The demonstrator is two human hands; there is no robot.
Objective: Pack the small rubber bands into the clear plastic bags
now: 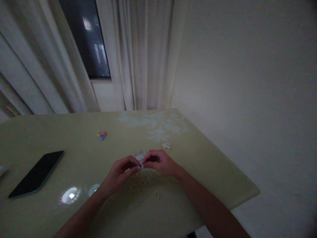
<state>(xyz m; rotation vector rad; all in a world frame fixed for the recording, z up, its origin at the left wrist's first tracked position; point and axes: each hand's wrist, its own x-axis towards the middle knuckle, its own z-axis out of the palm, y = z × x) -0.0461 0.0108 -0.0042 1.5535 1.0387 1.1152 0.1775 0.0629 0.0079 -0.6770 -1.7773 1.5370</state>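
Above the table, my left hand (123, 172) and my right hand (161, 162) meet with thumb and fingertips pinched. Between them is a small, pale, thin piece (140, 167); both hands grip it, but it is too small for me to tell its kind. Several thin, pale rings, like small elastic bands (143, 182), lie scattered on the table just below the hands. One yellowish band (157, 194) lies apart, to their right. Behind the fingers sits a clear, whitish item (140, 157), partly hidden.
A little pile of bright coloured bits (101, 135) lies farther back on the table (74, 132). Small white pieces (166, 145) rest beyond my right hand. At the left is a dark tablet (37, 173). The table's right edge runs alongside a wall (247, 82); curtains (148, 56) hang behind.
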